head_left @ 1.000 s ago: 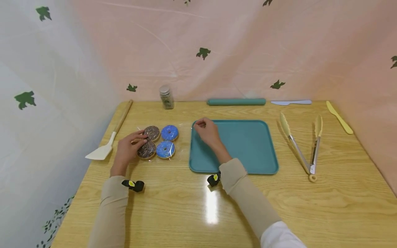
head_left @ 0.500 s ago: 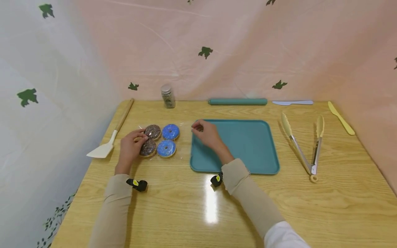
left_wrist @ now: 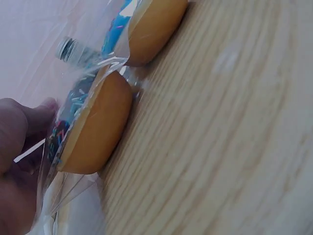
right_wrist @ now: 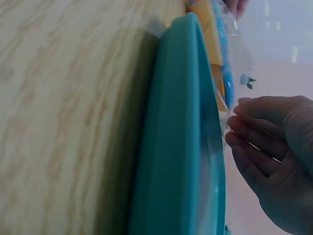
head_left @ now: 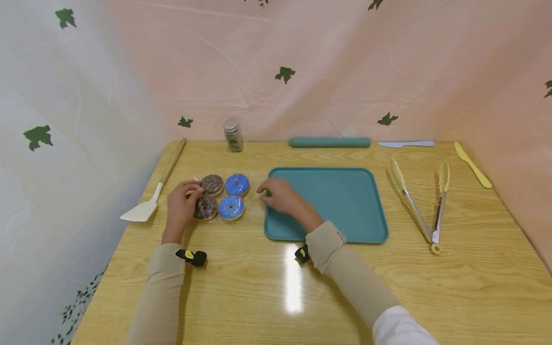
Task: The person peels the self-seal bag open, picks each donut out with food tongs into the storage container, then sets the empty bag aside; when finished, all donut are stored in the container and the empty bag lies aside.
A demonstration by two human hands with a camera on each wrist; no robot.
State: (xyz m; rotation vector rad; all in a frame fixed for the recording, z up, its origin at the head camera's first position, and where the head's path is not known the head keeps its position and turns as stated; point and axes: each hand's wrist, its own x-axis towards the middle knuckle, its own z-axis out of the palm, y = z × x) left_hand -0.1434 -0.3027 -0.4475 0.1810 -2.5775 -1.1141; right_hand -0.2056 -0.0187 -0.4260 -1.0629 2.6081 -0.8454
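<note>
Two chocolate donuts [head_left: 212, 184] with sprinkles and two blue donuts [head_left: 231, 207] lie in a clear plastic bag [left_wrist: 113, 62] on the table, left of the teal tray [head_left: 327, 206]. My left hand [head_left: 181, 203] grips the bag at its left side, fingertips beside the chocolate donuts. Over the tray's left edge, my right hand [head_left: 282, 197] has thumb and fingertips drawn together at the bag's right end. In the right wrist view, thin film shows right at those fingertips, near the blue donuts [right_wrist: 226, 83]. The left palm is partly cut off in the left wrist view.
A white spatula [head_left: 146, 207] with wooden handle lies left. Along the back are a spice jar [head_left: 234, 136], a teal rolling pin [head_left: 329, 142] and a lilac knife [head_left: 405, 143]. Spread tongs [head_left: 424, 215] and a yellow knife [head_left: 473, 165] lie right. Curtains hang behind and left.
My right hand has moved left and slightly nearer the body, from the tray's back-left corner to beside the blue donuts. The left hand stays at the bag, with only a small shift.
</note>
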